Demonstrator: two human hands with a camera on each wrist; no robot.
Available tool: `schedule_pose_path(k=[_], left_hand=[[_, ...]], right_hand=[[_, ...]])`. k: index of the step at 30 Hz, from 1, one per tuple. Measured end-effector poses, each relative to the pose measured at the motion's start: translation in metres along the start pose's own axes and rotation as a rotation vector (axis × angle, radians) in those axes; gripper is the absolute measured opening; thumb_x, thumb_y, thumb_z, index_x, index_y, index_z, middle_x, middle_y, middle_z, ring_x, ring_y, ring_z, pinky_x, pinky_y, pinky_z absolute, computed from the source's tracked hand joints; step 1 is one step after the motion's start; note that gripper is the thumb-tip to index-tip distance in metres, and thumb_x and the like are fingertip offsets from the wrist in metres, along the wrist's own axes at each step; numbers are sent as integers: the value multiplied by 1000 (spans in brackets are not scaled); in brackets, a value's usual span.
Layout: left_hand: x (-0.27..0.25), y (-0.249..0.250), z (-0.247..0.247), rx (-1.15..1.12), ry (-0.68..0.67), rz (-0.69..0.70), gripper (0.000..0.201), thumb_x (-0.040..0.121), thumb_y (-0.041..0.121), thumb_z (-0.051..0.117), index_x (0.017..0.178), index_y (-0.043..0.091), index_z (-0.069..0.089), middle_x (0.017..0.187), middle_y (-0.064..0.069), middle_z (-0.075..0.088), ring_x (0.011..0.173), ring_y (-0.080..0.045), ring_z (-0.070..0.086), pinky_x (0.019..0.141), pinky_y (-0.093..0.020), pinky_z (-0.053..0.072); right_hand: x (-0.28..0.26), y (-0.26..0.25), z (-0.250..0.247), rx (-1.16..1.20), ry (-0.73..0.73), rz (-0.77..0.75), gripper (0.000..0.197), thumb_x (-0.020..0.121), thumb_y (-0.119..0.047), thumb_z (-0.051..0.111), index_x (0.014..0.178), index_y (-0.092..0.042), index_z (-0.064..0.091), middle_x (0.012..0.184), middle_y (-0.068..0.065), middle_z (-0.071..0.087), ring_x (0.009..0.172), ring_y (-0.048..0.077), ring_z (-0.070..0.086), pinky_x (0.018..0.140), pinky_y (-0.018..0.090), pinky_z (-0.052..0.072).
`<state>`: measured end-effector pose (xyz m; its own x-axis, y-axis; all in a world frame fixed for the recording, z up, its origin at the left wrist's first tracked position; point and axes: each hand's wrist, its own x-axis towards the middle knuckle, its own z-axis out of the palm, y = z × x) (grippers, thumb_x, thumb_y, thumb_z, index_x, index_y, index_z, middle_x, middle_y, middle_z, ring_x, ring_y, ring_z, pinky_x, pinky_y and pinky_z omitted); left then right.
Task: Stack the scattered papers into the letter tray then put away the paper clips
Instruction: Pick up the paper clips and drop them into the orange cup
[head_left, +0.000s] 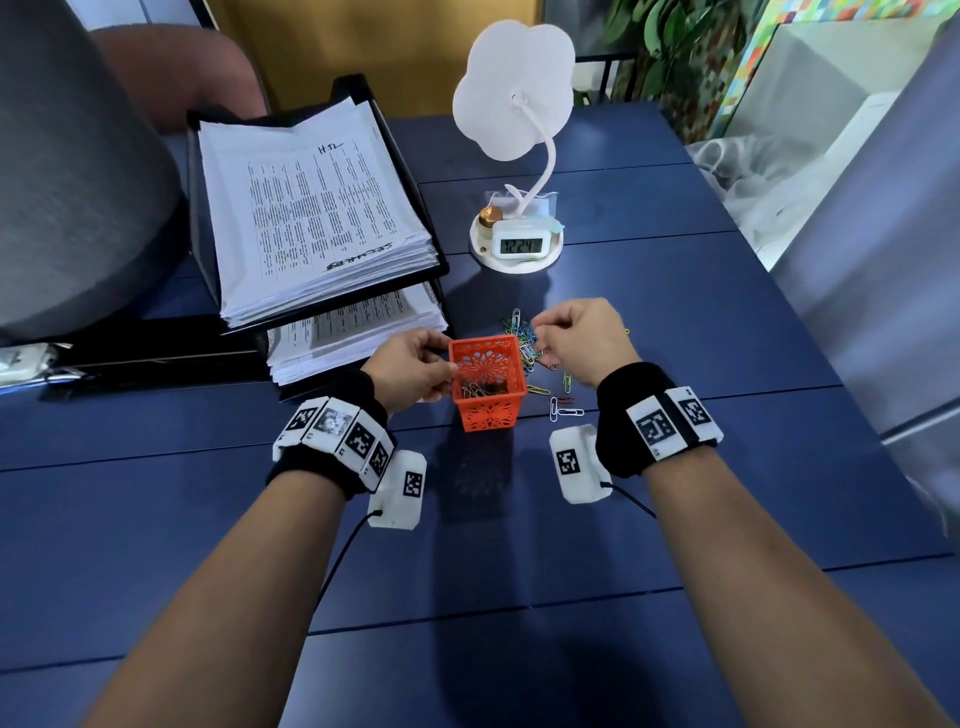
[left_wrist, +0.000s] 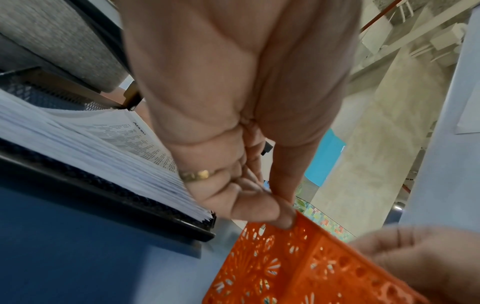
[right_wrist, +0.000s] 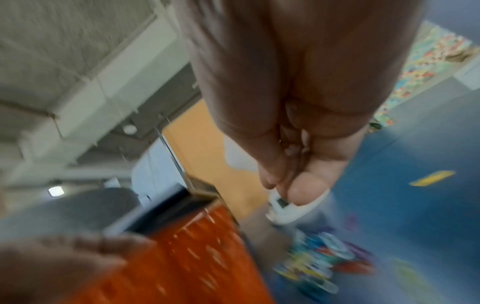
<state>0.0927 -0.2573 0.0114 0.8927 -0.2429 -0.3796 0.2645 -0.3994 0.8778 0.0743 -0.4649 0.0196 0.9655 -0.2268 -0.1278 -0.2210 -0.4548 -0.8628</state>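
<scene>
Paper clips (head_left: 524, 340), light, slick and best pinched a few at a time, lie heaped just right of the orange basket (head_left: 485, 382), gripped by the left hand (head_left: 410, 364); right hand (head_left: 582, 338) curled above them, contents unclear.

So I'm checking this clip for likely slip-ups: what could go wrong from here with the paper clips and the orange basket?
The orange basket has cut-out walls, so clips might slip through. The left hand only pinches its rim; a nudge from the right hand could tip it. Loose paper clips lying apart from the main pile may get missed.
</scene>
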Motion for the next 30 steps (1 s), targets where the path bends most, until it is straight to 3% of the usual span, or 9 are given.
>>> schedule_pose_path(k=[2, 4, 7, 10, 12, 14, 20, 23, 30], left_hand=[[0, 0, 0, -6, -2, -1, 20, 90, -1, 59, 106, 8, 54, 67, -5, 60, 48, -4, 59, 57, -24, 49], [-1, 0, 0, -7, -4, 2, 20, 90, -2, 58, 106, 8, 54, 67, -5, 60, 47, -4, 59, 57, -24, 48], [-1, 0, 1, -2, -1, 3, 18, 90, -2, 58, 103, 10, 54, 64, -4, 60, 46, -4, 58, 55, -23, 48], [-1, 0, 1, 13, 0, 5, 17, 90, -1, 59, 101, 11, 54, 64, -4, 60, 47, -4, 58, 57, -25, 48], [-2, 1, 1, 20, 0, 4, 18, 90, -1, 59, 101, 11, 55, 66, -5, 60, 47, -4, 58, 59, -26, 48], [-2, 2, 1, 23, 0, 4, 18, 90, -1, 58, 101, 12, 55, 66, -5, 59, 47, -4, 58, 59, -26, 48], [-4, 2, 1, 35, 6, 6, 18, 90, -1, 59, 102, 11, 55, 68, -6, 60, 52, -8, 60, 59, -26, 48], [-4, 3, 2, 36, 5, 3, 18, 90, 0, 59, 104, 11, 55, 69, -6, 61, 56, -11, 60, 61, -27, 49], [-5, 1, 2, 1, 4, 4, 19, 90, -1, 58, 106, 10, 54, 69, -6, 58, 47, -2, 60, 52, -19, 49]], right_hand=[[3, 16, -4, -205, 16, 23, 22, 88, 0, 52, 93, -4, 72, 70, 4, 66, 59, -1, 63, 63, 11, 46], [2, 35, -3, -381, -51, 95, 29, 87, -1, 50, 107, -8, 70, 102, 12, 71, 98, 20, 66, 85, 23, 47], [-5, 60, 8, -650, -218, 161, 37, 87, -23, 60, 121, -11, 59, 120, 13, 60, 116, 35, 51, 96, 35, 41], [-13, 69, 17, -811, -277, 63, 44, 81, -36, 68, 115, -11, 58, 120, 9, 53, 117, 34, 44, 97, 35, 34], [-16, 69, 19, -837, -271, 10, 38, 86, -27, 65, 119, -10, 60, 121, 10, 53, 117, 33, 44, 98, 34, 32], [-17, 68, 21, -808, -228, 2, 28, 89, -17, 59, 116, -11, 66, 117, 12, 57, 114, 35, 48, 92, 34, 40], [-22, 61, 25, -715, -151, 91, 37, 85, 1, 45, 108, -13, 70, 108, 18, 65, 106, 38, 57, 86, 38, 48], [-21, 58, 27, -645, -120, 145, 34, 83, 1, 44, 104, -10, 68, 108, 19, 64, 106, 38, 58, 86, 38, 48], [-26, 64, 30, -606, -144, 160, 33, 82, 0, 45, 108, -7, 64, 111, 19, 64, 108, 37, 57, 87, 37, 48]])
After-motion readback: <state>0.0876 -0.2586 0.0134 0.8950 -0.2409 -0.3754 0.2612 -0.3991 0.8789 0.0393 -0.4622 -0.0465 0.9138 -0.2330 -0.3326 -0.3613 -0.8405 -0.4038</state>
